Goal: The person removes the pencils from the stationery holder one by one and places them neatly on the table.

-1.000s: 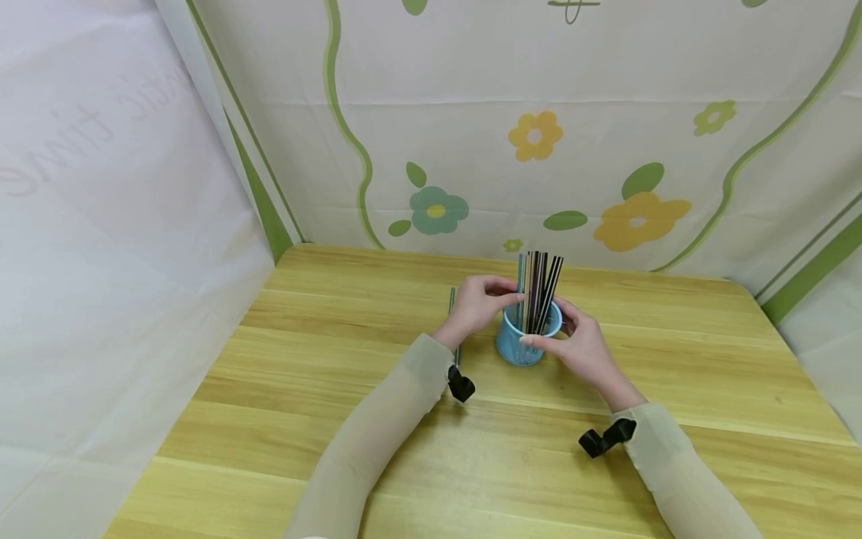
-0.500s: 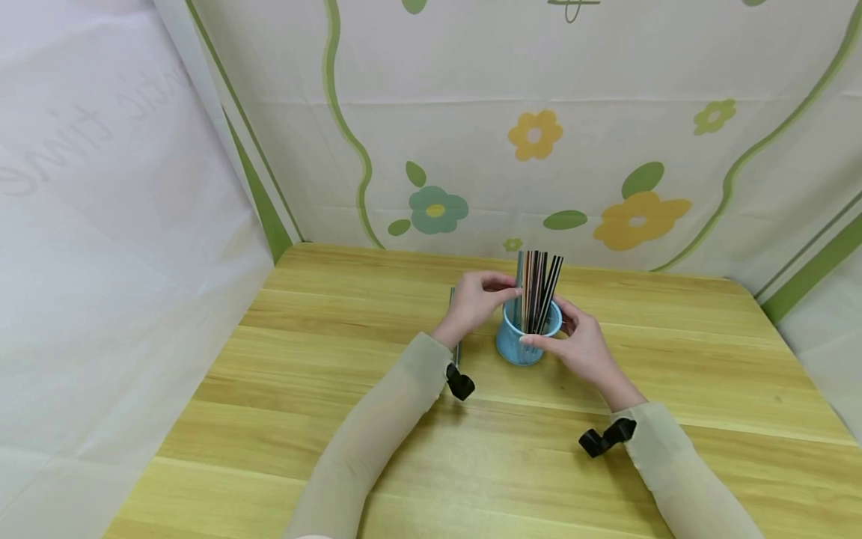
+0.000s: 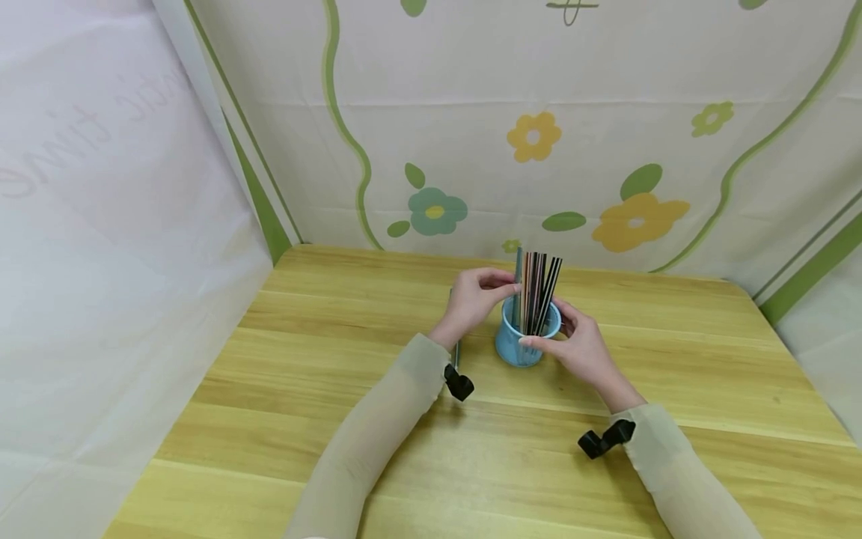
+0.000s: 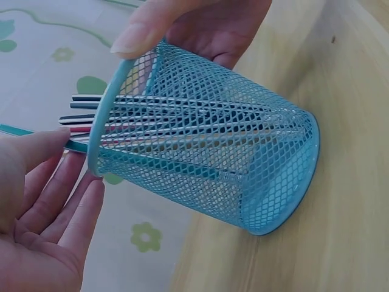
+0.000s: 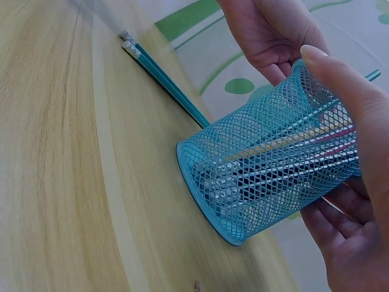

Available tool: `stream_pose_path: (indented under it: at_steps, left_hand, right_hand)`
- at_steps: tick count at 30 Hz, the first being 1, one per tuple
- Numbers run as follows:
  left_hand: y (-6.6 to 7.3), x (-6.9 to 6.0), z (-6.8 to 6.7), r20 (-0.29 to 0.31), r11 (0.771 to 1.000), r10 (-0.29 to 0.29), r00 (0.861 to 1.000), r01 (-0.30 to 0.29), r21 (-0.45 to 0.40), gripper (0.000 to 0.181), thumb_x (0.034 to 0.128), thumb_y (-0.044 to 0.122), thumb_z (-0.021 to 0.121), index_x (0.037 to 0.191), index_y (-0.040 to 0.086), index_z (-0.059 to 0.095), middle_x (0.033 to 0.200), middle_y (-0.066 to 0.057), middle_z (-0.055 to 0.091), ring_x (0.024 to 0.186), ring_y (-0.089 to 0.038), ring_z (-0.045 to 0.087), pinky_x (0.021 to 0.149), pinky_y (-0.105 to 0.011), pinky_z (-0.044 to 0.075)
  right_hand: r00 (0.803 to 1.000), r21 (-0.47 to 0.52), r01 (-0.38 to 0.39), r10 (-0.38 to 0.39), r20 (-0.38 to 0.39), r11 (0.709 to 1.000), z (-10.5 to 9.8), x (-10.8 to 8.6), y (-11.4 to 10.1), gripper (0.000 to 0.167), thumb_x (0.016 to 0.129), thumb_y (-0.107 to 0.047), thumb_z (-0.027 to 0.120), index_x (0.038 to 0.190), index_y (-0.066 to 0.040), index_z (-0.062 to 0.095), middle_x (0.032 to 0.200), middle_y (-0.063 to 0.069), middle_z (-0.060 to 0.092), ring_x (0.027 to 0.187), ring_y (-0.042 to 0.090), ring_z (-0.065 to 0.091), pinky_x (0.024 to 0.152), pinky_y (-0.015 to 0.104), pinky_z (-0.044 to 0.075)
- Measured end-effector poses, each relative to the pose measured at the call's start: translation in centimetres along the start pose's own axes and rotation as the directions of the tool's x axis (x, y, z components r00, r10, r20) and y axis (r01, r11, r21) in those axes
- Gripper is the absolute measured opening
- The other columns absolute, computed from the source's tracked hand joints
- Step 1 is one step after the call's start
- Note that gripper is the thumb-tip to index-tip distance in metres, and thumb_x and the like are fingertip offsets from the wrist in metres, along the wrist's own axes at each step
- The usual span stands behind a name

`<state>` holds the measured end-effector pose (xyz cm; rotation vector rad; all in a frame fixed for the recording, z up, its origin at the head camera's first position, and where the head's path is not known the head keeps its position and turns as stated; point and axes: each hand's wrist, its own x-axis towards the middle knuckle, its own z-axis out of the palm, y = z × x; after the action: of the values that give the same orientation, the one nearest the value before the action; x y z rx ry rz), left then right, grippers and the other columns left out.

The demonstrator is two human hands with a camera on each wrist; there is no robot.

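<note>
A light-blue mesh pencil cup [image 3: 518, 348] stands upright on the wooden table with several pencils [image 3: 541, 292] inside, mostly dark, with red and orange ones among them. My right hand [image 3: 582, 344] holds the cup from its right side, thumb at the near rim. At the left of the rim, my left hand [image 3: 473, 299] pinches a teal pencil [image 4: 158, 163] between thumb and fingers. That pencil's metal-ringed lower end is still inside the cup, above its bottom. Two more teal pencils [image 5: 161, 79] lie side by side on the table, partly hidden by the left wrist in the head view.
The wooden table [image 3: 283, 419] extends around the cup on all sides. Behind it hangs a white cloth [image 3: 471, 135] printed with flowers, and another white cloth [image 3: 121, 262] hangs on the left. A black wrist mount [image 3: 460, 383] sits on the left sleeve.
My left hand has risen slightly, and the teal pencil's top now stands above the other pencils. The right hand and the cup have stayed in place.
</note>
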<state>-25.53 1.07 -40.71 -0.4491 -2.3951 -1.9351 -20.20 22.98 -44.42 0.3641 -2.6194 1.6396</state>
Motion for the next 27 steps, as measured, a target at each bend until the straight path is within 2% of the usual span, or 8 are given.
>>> stream_pose_path:
  at_steps: [9,27]
  left_hand:
    - [0.4,0.0,-0.3,-0.037,0.992,0.024,0.999,-0.029,-0.126,0.019,0.0925,0.018,0.079,0.107,0.007,0.077,0.094,0.004,0.074,0.086,-0.012,0.072,0.079,-0.027,0.059]
    - [1.8,-0.1,-0.6,-0.123,0.971,0.059,0.991,-0.085,-0.222,0.017,0.0917,0.015,0.08,0.106,0.007,0.077,0.095,0.0,0.074,0.085,-0.017,0.072,0.078,-0.029,0.06]
  right_hand:
    - [1.0,-0.004,-0.008,0.008,0.001,1.0,0.0,0.0,-0.1,0.099,0.083,-0.032,0.088,0.157,0.0,0.031,0.155,0.019,0.041,0.137,0.032,0.047,0.109,0.038,0.041]
    - [1.0,0.021,-0.009,0.009,-0.002,1.0,0.1,-0.1,-0.6,0.097,0.083,-0.026,0.089,0.157,-0.001,0.032,0.155,0.019,0.041,0.137,0.033,0.047,0.11,0.041,0.04]
